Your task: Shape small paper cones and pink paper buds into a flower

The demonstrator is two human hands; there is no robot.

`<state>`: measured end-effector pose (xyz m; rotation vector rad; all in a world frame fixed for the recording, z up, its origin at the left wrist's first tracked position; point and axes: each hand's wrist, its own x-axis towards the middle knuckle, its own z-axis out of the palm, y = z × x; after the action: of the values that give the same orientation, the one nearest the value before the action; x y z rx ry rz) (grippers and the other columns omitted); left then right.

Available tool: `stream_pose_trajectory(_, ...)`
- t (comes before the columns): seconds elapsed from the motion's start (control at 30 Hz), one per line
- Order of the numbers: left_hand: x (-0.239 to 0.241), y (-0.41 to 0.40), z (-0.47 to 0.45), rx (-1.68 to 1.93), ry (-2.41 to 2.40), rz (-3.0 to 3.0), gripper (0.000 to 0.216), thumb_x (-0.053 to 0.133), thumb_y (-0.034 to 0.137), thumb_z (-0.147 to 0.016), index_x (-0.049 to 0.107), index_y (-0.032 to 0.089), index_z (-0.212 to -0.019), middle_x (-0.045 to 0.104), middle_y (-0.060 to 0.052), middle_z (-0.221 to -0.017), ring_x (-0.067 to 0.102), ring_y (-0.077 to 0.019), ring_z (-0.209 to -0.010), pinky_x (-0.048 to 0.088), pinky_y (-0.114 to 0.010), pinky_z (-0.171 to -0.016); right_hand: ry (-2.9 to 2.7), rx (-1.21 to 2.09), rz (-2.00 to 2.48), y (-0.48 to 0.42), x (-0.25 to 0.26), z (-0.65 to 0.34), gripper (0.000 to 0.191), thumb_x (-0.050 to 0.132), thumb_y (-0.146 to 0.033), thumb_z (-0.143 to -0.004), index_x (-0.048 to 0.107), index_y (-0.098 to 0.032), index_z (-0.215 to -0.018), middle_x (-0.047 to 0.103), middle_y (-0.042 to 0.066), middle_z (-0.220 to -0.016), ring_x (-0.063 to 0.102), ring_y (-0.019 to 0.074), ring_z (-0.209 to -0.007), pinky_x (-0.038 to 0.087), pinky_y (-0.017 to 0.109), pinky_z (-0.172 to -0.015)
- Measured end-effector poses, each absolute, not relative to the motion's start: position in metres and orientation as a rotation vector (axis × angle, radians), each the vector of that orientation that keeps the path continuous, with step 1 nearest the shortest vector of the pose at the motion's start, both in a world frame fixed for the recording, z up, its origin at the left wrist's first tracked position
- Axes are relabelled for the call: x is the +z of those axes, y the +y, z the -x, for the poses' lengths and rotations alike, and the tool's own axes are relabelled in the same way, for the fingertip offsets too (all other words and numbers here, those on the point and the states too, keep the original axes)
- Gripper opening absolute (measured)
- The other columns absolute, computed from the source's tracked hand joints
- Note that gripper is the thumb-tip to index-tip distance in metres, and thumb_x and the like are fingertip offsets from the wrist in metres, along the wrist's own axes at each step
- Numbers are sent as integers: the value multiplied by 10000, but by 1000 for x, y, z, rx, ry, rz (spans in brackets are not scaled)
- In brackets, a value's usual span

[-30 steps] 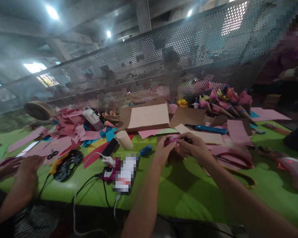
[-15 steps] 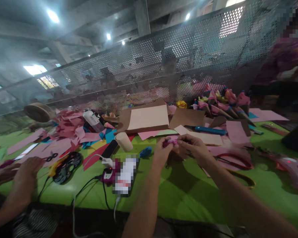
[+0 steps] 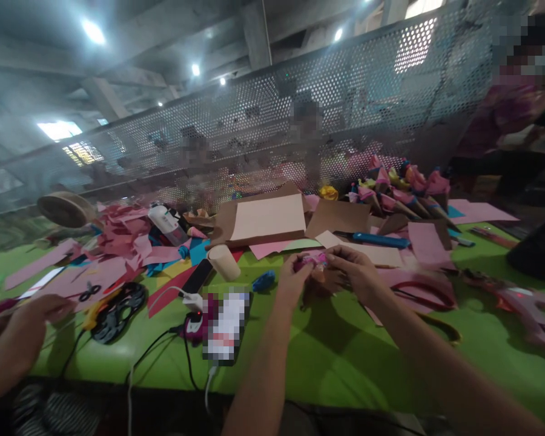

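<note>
Both my hands meet just above the green table near its middle. My left hand and my right hand pinch a small pink and magenta paper piece between their fingertips. A brown paper part hangs below the pink piece between my palms. How the pieces are joined is too blurred to tell.
A co-worker's hand rests at the left by a black mask. A phone on a cable, a paper cup, a blue tool, brown card sheets, pink scraps, paper cones, a pink glue gun.
My hands have shifted slightly up and left with the pink piece. The co-worker's hand at the left has drawn back toward the table edge.
</note>
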<state>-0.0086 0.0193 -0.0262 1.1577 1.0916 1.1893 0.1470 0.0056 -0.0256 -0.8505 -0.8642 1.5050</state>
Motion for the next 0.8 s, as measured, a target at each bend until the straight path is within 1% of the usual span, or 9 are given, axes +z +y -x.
stream_pose_trajectory(0.07,-26,19,8,1195,1088,-1152,251,788,364,-698,670,187,-832,654,1,-745,565,-138,-685,468,-279,-708,-858,1487,847,6,-25,-148,427,924,-502,-593,638,-219,-736,566,-39,-534,328,62,-373,235,226,-364)
stream_pose_trajectory(0.17,-25,18,9,1199,1110,-1144,226,774,358,-707,661,190,-807,651,0,-741,560,-132,-683,448,-265,-687,-886,1439,865,8,-25,-151,397,926,-469,-598,636,-223,-711,658,8,-609,400,83,-400,265,239,-376)
stream_pose_trajectory(0.27,-24,17,10,1200,1120,-1137,197,758,338,-711,665,190,-802,662,-6,-762,562,-133,-700,431,-259,-674,-903,1407,895,9,-25,-152,414,944,-468,-571,635,-221,-693,691,29,-637,442,94,-424,290,243,-392)
stream_pose_trajectory(0.4,-24,17,11,1202,1056,-1087,272,795,372,-677,684,176,-829,674,-13,-785,564,-128,-713,427,-253,-675,-939,1333,928,8,-23,-151,454,950,-474,-534,623,-215,-714,696,27,-661,561,134,-525,402,257,-473)
stream_pose_trajectory(0.5,-27,18,11,1197,1046,-1071,394,861,454,-623,688,166,-828,673,-17,-783,561,-124,-706,427,-256,-674,-1090,1161,976,6,-21,-151,388,880,-457,-622,607,-216,-756,650,-2,-663,595,148,-598,447,266,-549)
stream_pose_trajectory(0.6,-29,20,11,1196,1052,-1056,510,899,549,-563,684,160,-813,674,-14,-765,554,-118,-684,429,-255,-657,-1238,965,1018,3,-21,-150,276,755,-426,-727,576,-229,-800,599,-26,-663,558,139,-600,420,254,-545)
stream_pose_trajectory(0.67,-30,20,11,1204,1048,-1028,561,911,585,-528,682,156,-807,670,-10,-747,552,-111,-667,426,-248,-637,-1298,899,1047,1,-21,-150,221,686,-396,-765,582,-235,-876,577,-43,-656,522,130,-572,392,244,-523)
stream_pose_trajectory(0.7,-31,20,11,1209,1043,-1011,577,914,594,-516,683,154,-808,668,-10,-744,554,-109,-664,426,-245,-630,-1322,877,1064,0,-21,-150,222,660,-379,-778,597,-235,-935,571,-50,-652,509,127,-559,383,241,-518)
stream_pose_trajectory(0.8,-31,20,12,1215,1025,-985,591,924,594,-503,691,156,-824,672,-11,-753,567,-110,-668,438,-245,-633,-1419,809,1118,-3,-20,-150,334,610,-330,-798,653,-231,-1113,580,-52,-643,526,138,-568,399,247,-538)
